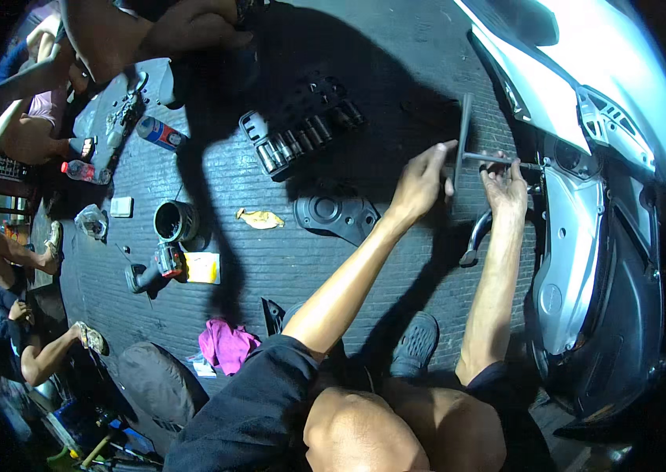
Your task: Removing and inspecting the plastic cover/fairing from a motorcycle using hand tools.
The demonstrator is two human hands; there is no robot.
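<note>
Over by the scooter (584,236), both of the person's hands are on a T-handle wrench (465,145) whose shaft runs across to the silver side panel. The right hand (506,187) is curled closed round the shaft, knuckles up, just short of the bodywork. The left hand (421,182) is half open, fingers stretched forward and resting against the crossbar where it meets the shaft; whether it truly grips the bar I cannot tell. The wrench hangs above the dark ribbed mat (333,259), between the two hands and touching both.

On the mat, a tray of sockets (301,140) lies a little left of the left hand, its row of shiny cylinders packed side by side. Nearer the person sits a black engine cover (334,216), with a yellow scrap (260,219) beside it. Further left stands an open round black pot (175,222); its inside is too dark to read. A pink rag (225,344) lies by the person's knee.
</note>
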